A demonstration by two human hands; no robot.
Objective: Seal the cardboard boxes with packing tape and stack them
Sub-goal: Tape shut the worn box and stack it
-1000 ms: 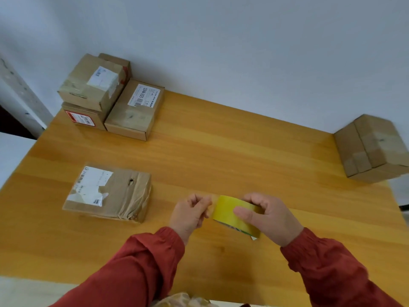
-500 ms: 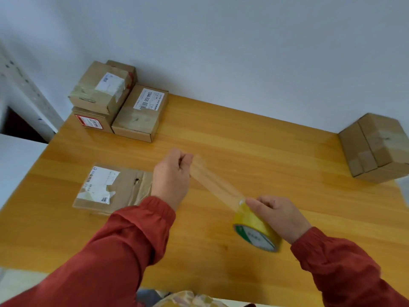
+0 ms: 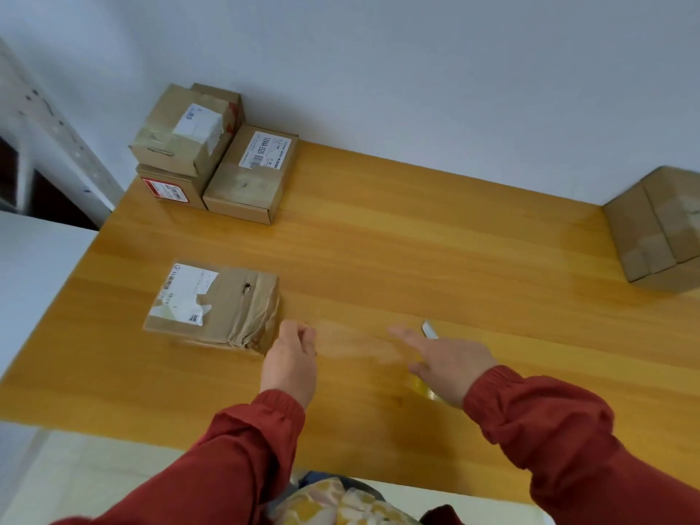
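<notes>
a honey-coloured wooden desk [image 3: 416,229] fills most of the view, its grain running from left edge to right edge, with a soft sheen across the middle. a plain pale grey wall [image 3: 378,70] rises behind the far edge. beside the left edge stands a white surface [image 3: 34,267]; above it, a pale speckled strip [image 3: 45,123] slants past a dark opening [image 3: 49,195]. pale floor [image 3: 94,479] shows below the near left corner. light is even.

My left hand [image 3: 291,359] pinches the end of a clear strip of tape [image 3: 352,342] just beside the flat crumpled cardboard box [image 3: 227,308] on the wooden table [image 3: 416,240]. My right hand [image 3: 449,363] covers the yellow roll of packing tape [image 3: 419,385], forefinger straight, grip hidden.
</notes>
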